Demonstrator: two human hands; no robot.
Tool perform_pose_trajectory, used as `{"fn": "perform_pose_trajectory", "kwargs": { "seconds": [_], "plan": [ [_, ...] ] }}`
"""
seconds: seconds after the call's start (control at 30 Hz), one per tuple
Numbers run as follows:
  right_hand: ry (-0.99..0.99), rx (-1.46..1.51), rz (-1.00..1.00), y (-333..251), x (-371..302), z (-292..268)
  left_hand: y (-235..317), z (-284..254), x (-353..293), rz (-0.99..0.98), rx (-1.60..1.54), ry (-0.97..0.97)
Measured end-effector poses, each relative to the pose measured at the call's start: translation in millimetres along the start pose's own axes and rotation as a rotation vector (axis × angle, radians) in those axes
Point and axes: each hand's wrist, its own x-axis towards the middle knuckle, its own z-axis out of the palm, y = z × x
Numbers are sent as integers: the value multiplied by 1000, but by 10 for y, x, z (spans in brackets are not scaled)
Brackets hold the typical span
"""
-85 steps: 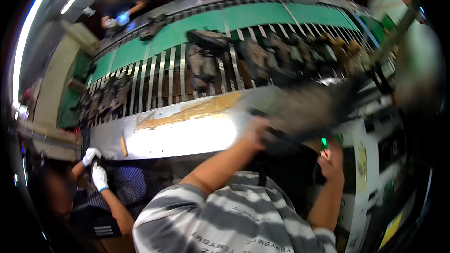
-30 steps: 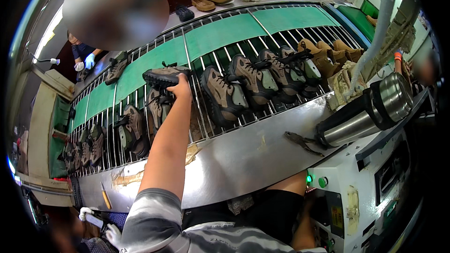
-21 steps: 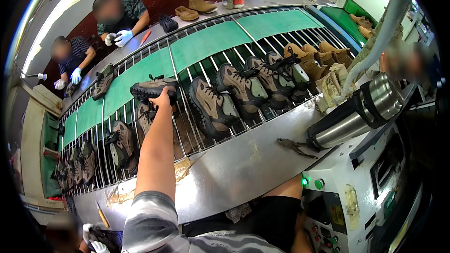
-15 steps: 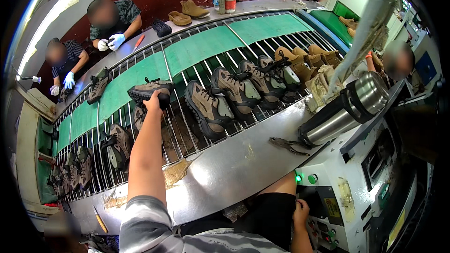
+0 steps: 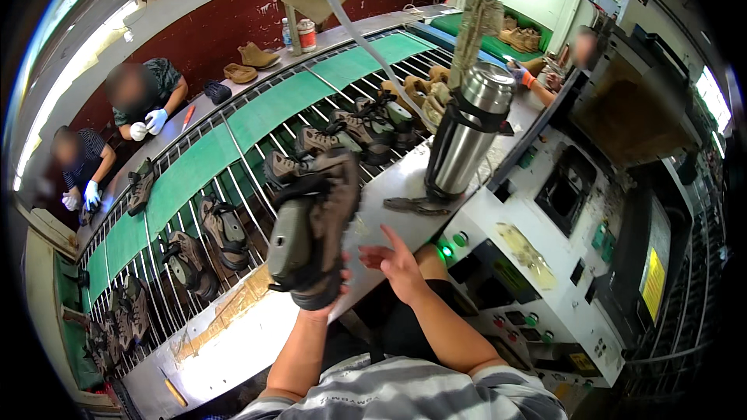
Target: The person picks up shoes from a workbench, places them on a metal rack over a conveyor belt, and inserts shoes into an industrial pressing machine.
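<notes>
A brown and black shoe [image 5: 323,225], fitted with a grey-green last [image 5: 291,237], was held up in front of the near edge of the metal table [image 5: 218,358], its toe pointed upward and its heel turned down. The heel was gripped from beneath by the left hand [image 5: 317,313]; the fingers of that hand were largely hidden by the shoe, so their full placement could not be told. Nothing was held by the right hand [image 5: 395,268], which was raised just beside the shoe, with its fingers [image 5: 398,245] spread and the index finger extended.

Beyond the table, similar shoes [image 5: 226,229] were set out in rows on a rack of metal rods [image 5: 259,179], along which a green sheet [image 5: 268,120] was laid. A steel flask [image 5: 467,136] was stood upright to the right of the shoe, with dark pliers [image 5: 416,206] left lying near its base. A white machine [image 5: 498,280] was placed at the right, and a green button [image 5: 447,251] on it was lit.
</notes>
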Motion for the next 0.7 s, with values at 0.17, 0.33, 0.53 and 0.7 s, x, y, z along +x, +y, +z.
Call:
{"fn": "perform_pose_trajectory", "kwargs": {
  "seconds": [0.17,0.33,0.53,0.7],
  "plan": [
    [-297,500,-77,-524,-427,-18,-1138,433,280,-491,-259,-221],
    [84,661,-579,-648,-970,-684,-1546,-170,222,-720,408,26],
    [983,-69,-572,-2251,-1736,-1523,-1059,-852,62,-226,1335,314],
    [1316,-775,-526,-3439,-1399,-1733,-287,-1142,-164,108,1523,616]
  ]
}}
